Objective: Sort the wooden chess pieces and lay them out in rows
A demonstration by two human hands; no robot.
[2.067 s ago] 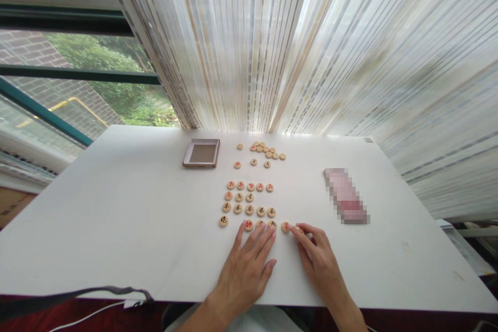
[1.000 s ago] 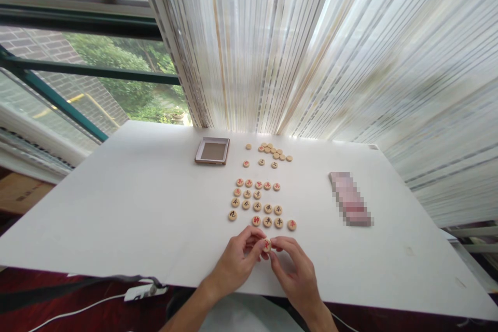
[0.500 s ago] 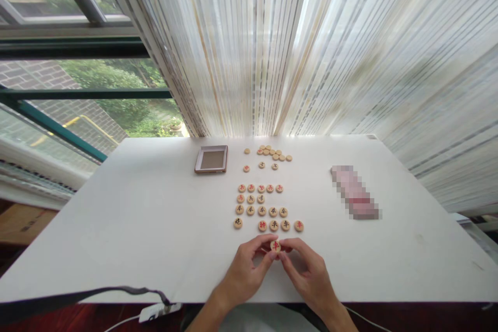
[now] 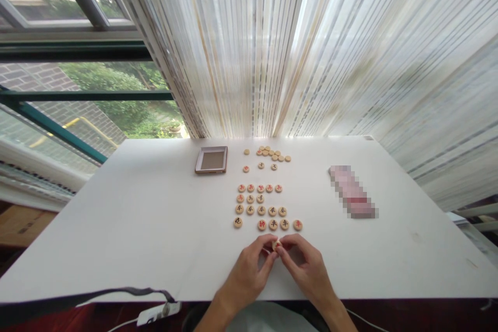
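Observation:
My left hand (image 4: 249, 272) and my right hand (image 4: 305, 267) meet near the front of the white table (image 4: 136, 218). Together their fingertips pinch one round wooden chess piece (image 4: 275, 245), which is mostly covered by the fingers. Just beyond the hands lie rows of chess pieces (image 4: 261, 207) with red and black characters, face up. The nearest row (image 4: 273, 224) sits a little ahead of my fingertips.
A small square box lid (image 4: 211, 160) lies at the back left of the pieces. A loose cluster of plain-side pieces (image 4: 272, 154) sits by the curtain. A blurred pink oblong object (image 4: 353, 198) lies to the right. A grey strap (image 4: 78, 295) and a white cable hang at the front left edge.
My right hand picked a piece off the end of the nearest row and brought it toward me; both hands now pinch it. It has turned, so its red character no longer shows.

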